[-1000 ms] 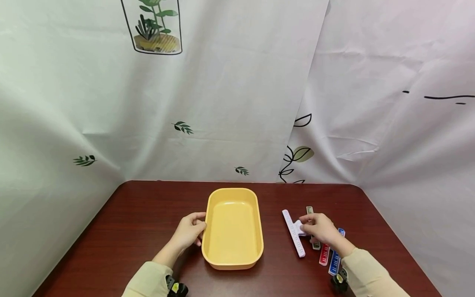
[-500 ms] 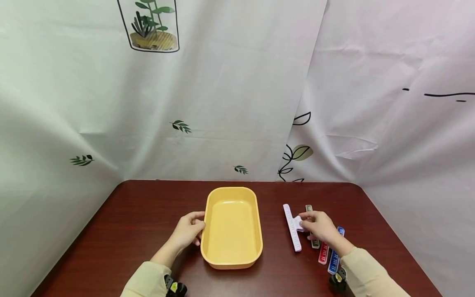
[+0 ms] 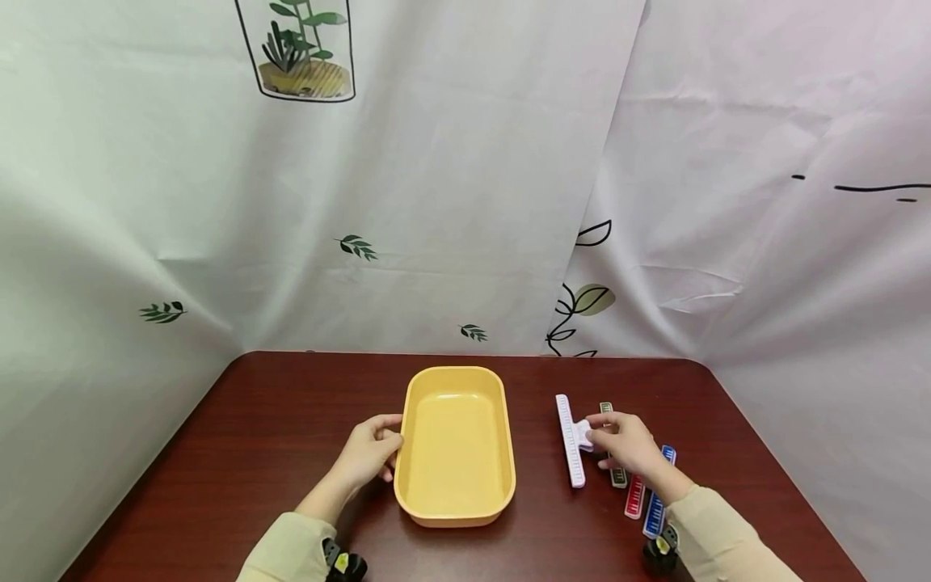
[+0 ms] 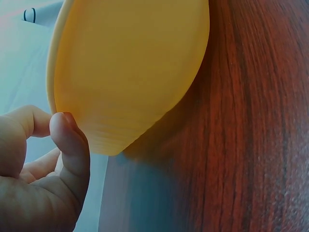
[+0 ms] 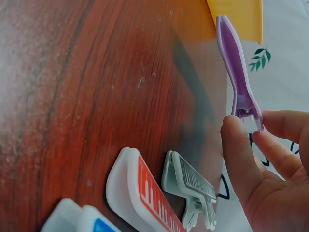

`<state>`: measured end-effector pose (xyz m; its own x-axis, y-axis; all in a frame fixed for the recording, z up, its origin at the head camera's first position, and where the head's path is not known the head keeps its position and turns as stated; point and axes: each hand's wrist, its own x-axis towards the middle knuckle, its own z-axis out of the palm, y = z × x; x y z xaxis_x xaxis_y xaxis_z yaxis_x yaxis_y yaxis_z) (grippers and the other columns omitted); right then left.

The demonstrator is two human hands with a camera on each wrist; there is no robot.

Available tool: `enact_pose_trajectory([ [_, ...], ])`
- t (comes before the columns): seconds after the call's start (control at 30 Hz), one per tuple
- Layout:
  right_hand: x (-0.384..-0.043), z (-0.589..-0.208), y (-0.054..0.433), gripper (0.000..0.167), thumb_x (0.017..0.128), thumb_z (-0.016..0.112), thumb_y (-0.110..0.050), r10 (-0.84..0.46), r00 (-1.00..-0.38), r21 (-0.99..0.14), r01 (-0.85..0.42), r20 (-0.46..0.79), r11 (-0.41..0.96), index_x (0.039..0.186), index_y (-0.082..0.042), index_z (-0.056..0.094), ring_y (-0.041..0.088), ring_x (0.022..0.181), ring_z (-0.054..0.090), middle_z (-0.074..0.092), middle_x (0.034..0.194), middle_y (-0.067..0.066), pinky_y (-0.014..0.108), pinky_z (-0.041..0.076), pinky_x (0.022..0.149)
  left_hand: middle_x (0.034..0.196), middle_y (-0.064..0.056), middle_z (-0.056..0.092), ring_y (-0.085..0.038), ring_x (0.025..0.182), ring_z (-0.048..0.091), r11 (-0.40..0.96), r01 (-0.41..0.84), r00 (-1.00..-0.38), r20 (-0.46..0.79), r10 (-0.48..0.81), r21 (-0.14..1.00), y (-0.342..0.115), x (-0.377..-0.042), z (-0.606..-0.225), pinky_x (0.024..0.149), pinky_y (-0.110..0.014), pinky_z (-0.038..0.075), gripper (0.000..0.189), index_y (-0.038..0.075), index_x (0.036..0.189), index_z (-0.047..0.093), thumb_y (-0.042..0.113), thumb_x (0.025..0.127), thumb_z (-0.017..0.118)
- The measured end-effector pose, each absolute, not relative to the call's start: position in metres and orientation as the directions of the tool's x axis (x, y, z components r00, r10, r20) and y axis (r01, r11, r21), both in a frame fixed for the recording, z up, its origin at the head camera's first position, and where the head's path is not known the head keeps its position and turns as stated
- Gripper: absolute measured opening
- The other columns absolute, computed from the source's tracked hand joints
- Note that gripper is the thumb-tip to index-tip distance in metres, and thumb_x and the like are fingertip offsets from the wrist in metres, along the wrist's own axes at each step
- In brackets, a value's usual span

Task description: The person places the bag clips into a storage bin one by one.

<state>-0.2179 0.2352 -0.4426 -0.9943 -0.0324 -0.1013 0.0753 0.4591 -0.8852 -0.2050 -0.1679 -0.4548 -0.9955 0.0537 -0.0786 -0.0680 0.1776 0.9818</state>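
My right hand pinches the handle of a pale purple, T-shaped sealing clip with ruler marks along its bar. In the right wrist view the clip is seen end on, held off the table, thumb on one side of its handle and fingers on the other. My left hand holds the left rim of a yellow rectangular tray, whose inside is bare. Seen from the left wrist, the thumb is against the tray wall and the index finger bends to its edge.
Three more clips lie on the brown table under and beside my right hand: a grey-green clip, a red clip and a blue clip. A patterned white cloth hangs behind the table.
The purple clip has turned in my right hand, its bar now closer to straight up and down in the head view and slightly farther off. My left hand and the tray stay put.
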Motion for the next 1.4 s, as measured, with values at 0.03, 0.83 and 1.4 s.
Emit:
enact_pose_trajectory([
  [0.03, -0.218, -0.443, 0.235, 0.036, 0.094, 0.067, -0.005, -0.033, -0.994, -0.889, 0.077, -0.103, 0.452, 0.124, 0.012, 0.059, 0.023, 0.073, 0.063, 0.065, 0.091, 0.011, 0.041, 0.061, 0.057, 0.076, -0.009, 0.061, -0.015, 0.052, 0.054, 0.177, -0.067, -0.995, -0.078, 0.055, 0.982, -0.168, -0.205, -0.455, 0.041, -0.021, 0.047, 0.049, -0.014, 0.132, 0.05, -0.005, 0.084, 0.052],
  [0.83, -0.212, -0.434, 0.223, 0.038, 0.095, 0.064, -0.005, -0.086, -0.988, -0.941, 0.094, -0.128, 0.325, 0.126, 0.015, 0.055, 0.028, 0.081, 0.067, 0.065, 0.09, 0.011, 0.038, 0.061, 0.059, 0.076, -0.008, 0.061, -0.014, 0.053, 0.054, 0.157, -0.06, -0.996, -0.07, 0.062, 0.986, -0.17, -0.202, -0.456, 0.04, -0.021, 0.047, 0.045, -0.013, 0.133, 0.05, -0.003, 0.09, 0.056],
  [1.4, -0.212, -0.432, 0.218, 0.04, 0.094, 0.064, -0.004, -0.102, -0.987, -0.961, 0.092, -0.122, 0.26, 0.127, 0.017, 0.053, 0.025, 0.082, 0.067, 0.067, 0.09, 0.011, 0.038, 0.062, 0.06, 0.076, -0.009, 0.06, -0.014, 0.053, 0.053, 0.154, -0.056, -0.996, -0.066, 0.056, 0.986, -0.17, -0.2, -0.457, 0.04, -0.021, 0.046, 0.044, -0.013, 0.133, 0.051, -0.003, 0.09, 0.056],
])
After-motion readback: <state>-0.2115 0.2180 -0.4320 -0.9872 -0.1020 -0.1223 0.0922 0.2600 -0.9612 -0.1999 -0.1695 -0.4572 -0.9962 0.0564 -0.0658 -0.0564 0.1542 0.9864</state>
